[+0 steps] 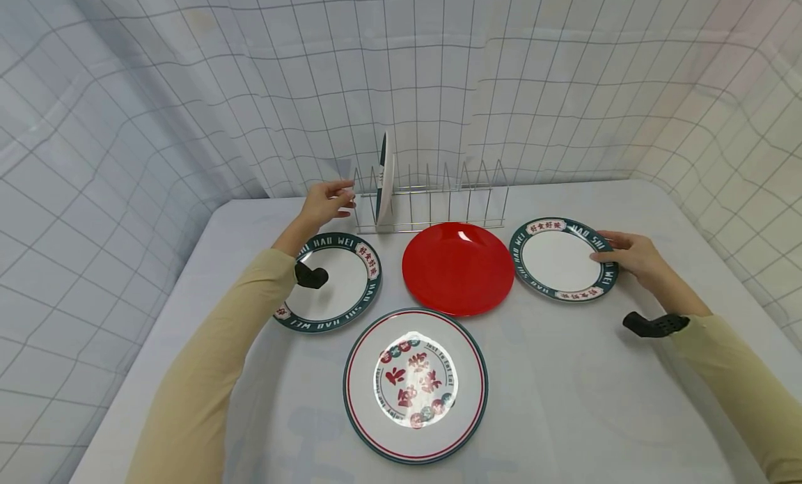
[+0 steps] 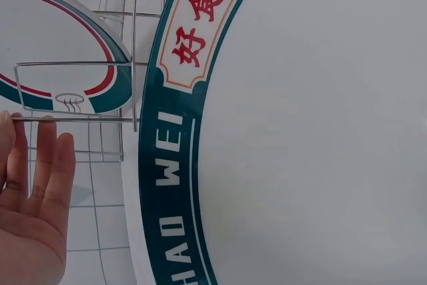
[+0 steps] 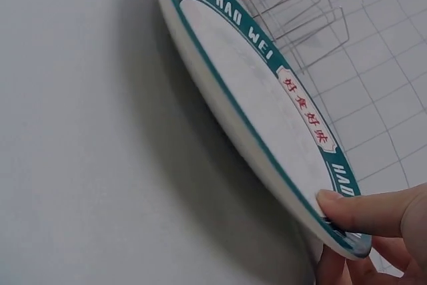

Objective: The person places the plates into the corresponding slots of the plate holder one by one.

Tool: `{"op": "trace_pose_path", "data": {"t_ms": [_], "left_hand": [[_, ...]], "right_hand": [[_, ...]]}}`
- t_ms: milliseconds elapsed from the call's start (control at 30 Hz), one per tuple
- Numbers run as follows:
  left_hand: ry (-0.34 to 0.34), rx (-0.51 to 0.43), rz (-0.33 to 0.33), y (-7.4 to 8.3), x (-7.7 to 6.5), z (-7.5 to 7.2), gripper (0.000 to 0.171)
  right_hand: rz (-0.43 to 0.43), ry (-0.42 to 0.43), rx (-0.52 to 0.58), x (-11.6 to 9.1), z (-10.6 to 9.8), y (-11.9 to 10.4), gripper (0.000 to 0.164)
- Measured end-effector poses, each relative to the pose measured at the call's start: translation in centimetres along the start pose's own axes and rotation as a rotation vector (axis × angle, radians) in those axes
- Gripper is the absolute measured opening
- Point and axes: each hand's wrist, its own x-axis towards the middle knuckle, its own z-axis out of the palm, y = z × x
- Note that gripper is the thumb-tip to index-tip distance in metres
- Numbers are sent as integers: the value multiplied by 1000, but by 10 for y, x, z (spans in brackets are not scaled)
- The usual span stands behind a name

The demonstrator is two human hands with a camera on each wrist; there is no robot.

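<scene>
My left hand [image 1: 326,203] is at the left end of a wire dish rack [image 1: 451,189], and in the left wrist view its thumb and fingertips pinch the rack's end wire. One plate [image 1: 386,181] stands upright in the rack. Below that hand lies a white plate [image 1: 338,282] with a green lettered rim, partly covered by the forearm. On the right, my right hand [image 1: 635,256] pinches the rim of a similar green-rimmed plate [image 1: 557,260], thumb on top and fingers beneath. This plate is tilted, its near side raised off the table in the right wrist view.
A red plate [image 1: 457,269] lies in front of the rack, between the two green-rimmed plates. Nearer me is a larger white plate [image 1: 416,446] with red designs. A white table [image 1: 564,414] carries everything; grid-patterned curtains [image 1: 438,73] surround it at the back and sides.
</scene>
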Motion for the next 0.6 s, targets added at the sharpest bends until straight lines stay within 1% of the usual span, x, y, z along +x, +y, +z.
{"op": "trace_pose_path", "data": {"t_ms": [167, 233, 333, 500, 600], "left_hand": [[-1, -1, 2, 0, 0, -1, 42], [1, -5, 4, 0, 0, -1, 41], [4, -6, 9, -1, 0, -1, 41], [15, -9, 7, -2, 1, 0, 41], [20, -9, 3, -2, 2, 0, 41]], "right_hand": [[34, -80, 101, -2, -5, 0, 83], [41, -95, 146, -4, -6, 0, 86], [35, -107, 170, -6, -8, -1, 87], [-11, -153, 178, -8, -11, 0, 75], [-26, -167, 197, -9, -10, 1, 60]]}}
